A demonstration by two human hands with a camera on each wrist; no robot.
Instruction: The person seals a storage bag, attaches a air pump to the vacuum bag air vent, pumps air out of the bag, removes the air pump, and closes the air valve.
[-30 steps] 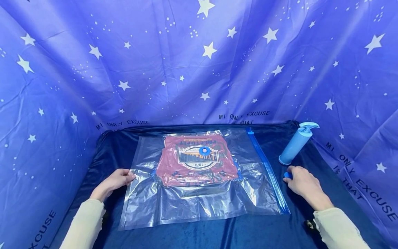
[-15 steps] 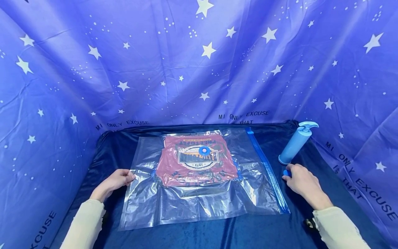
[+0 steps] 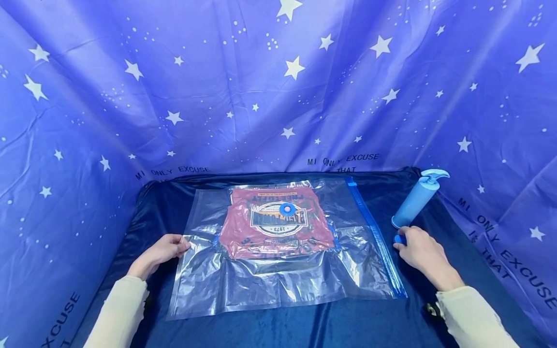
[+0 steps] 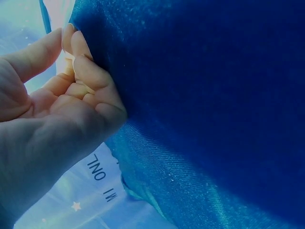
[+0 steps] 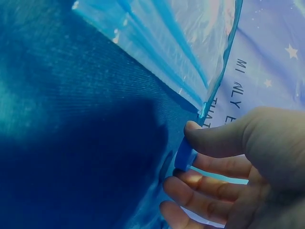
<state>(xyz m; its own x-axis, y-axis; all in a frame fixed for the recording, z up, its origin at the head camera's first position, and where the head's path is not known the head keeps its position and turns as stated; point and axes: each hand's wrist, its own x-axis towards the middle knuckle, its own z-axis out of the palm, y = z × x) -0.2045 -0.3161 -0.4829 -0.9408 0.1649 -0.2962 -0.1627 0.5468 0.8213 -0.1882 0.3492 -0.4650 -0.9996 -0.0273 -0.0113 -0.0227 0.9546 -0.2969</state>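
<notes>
A clear vacuum storage bag (image 3: 304, 285) lies flat on the dark blue cloth, its blue zip edge (image 3: 370, 220) to the right. Through the plastic shows a folded maroon printed garment (image 3: 239, 227). A round blue valve (image 3: 287, 209) sits on the bag's upper face above it. At the bag's left edge my left hand (image 3: 161, 250) pinches the plastic between thumb and fingers. To the right of the zip, my right hand (image 3: 424, 251) holds a small blue cap (image 5: 185, 155) between thumb and index finger. The other right fingers are loosely bent, below the cap in the right wrist view.
A light blue hand pump (image 3: 415, 200) stands tilted in the head view, just beyond my right hand. Dark blue cloth (image 3: 313, 328) covers the surface. Purple star-printed curtains (image 3: 261, 96) rise at the back and both sides.
My right hand, with the blue cap, has shifted slightly left and away, closer to the pump's base. The left hand and bag look still; the camera has moved a little.
</notes>
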